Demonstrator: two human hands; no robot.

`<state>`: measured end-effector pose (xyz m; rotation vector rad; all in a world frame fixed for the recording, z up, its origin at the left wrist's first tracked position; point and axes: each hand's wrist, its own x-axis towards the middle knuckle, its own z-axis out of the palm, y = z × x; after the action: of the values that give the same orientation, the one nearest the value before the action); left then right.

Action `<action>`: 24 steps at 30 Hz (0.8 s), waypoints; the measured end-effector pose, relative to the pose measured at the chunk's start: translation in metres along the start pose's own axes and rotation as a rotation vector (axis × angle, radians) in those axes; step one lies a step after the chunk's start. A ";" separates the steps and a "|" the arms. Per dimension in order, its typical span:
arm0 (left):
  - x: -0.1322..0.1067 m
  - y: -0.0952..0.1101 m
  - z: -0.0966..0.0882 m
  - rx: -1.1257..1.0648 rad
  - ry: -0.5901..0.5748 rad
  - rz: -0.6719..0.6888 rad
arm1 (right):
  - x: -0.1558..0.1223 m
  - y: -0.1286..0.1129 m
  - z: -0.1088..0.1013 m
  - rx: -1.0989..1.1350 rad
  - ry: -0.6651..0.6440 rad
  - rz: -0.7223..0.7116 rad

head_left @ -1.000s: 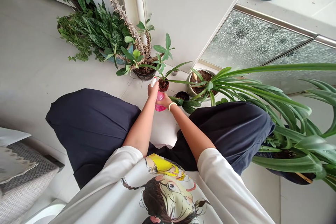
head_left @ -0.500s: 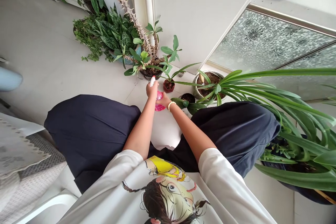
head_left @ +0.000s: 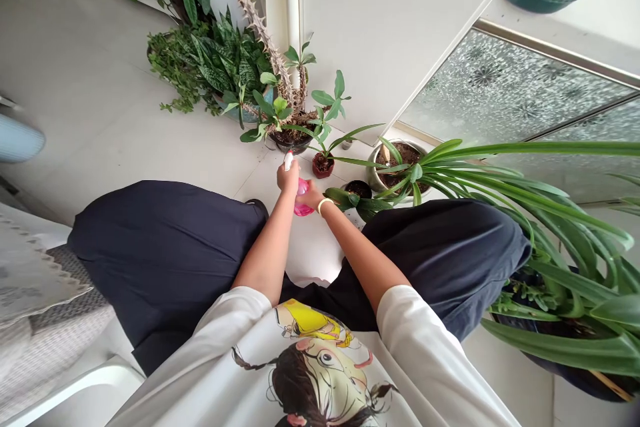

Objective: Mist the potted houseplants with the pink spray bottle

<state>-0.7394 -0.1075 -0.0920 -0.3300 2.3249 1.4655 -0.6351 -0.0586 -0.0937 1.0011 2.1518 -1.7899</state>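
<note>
Between my knees I hold a pink spray bottle (head_left: pixel 303 208) with a white head and a red nozzle. My left hand (head_left: pixel 287 177) is wrapped round the spray head. My right hand (head_left: pixel 311 195), with a pale band at the wrist, grips the pink body. The nozzle points away from me, toward the dark pot (head_left: pixel 291 140) of a thorny-stemmed plant (head_left: pixel 260 30). Just right of the nozzle stands a small dark red pot (head_left: pixel 323 165) with a narrow-leaved plant. Parts of the bottle are hidden by my fingers.
A round pale pot (head_left: pixel 374 177) and a small black pot (head_left: pixel 359 188) stand ahead on the right. Long strap leaves (head_left: pixel 530 180) spread over my right knee's side. Patterned-leaf plants (head_left: pixel 230 60) are at the back left. A white wall panel (head_left: pixel 370 33) rises ahead.
The view has shifted slightly. Both hands keep their hold on the spray bottle, and its head appears tilted a little differently. The plants stay in place.
</note>
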 end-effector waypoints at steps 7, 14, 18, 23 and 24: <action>0.002 0.004 0.001 -0.046 -0.104 0.076 | 0.004 -0.001 0.009 -0.028 0.061 0.060; -0.002 0.018 0.007 -0.036 -0.158 0.128 | 0.004 0.002 0.000 -0.006 0.119 0.016; -0.005 0.016 0.012 -0.011 -0.160 0.075 | 0.002 0.006 -0.006 0.019 0.126 0.000; -0.002 0.014 0.017 -0.162 -0.297 0.081 | 0.000 0.011 -0.004 0.149 0.087 0.017; -0.002 0.014 0.016 -0.203 -0.351 0.073 | -0.001 0.012 -0.004 0.167 0.078 0.016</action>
<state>-0.7404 -0.0869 -0.0858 -0.0342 1.9357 1.6493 -0.6262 -0.0547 -0.1016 1.1395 2.0576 -1.9814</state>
